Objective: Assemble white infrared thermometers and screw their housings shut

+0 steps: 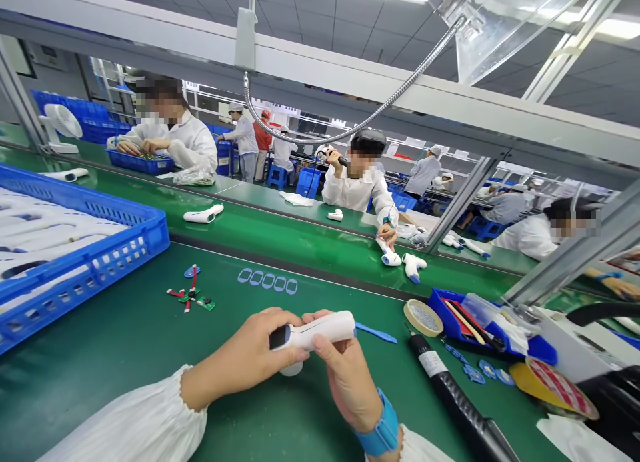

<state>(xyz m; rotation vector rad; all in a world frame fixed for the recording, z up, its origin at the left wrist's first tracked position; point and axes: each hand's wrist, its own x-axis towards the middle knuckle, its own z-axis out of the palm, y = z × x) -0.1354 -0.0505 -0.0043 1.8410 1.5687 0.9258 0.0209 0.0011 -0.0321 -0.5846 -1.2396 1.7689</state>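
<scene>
My left hand (250, 349) and my right hand (353, 379) both grip a white handheld infrared thermometer (327, 329), held sideways above the green bench. The left fingers close round the end with a dark display window. My right thumb and fingers press on the opposite end, which has a blue edge. A pale round part of it shows below the left fingers. Behind the right hand lies a thin blue strip-like tool (380, 333). A row of several blue oval frames (268, 281) and small green circuit boards (205, 303) with red tabs lie beyond my hands.
A blue crate (160, 225) of white housings stands at left. At right are a black electric screwdriver (445, 382), a tape roll (423, 317), a blue tool tray (543, 349) and yellow tape (547, 389). Across the green conveyor (265, 234), a co-worker's hand (387, 234) touches another thermometer (390, 255).
</scene>
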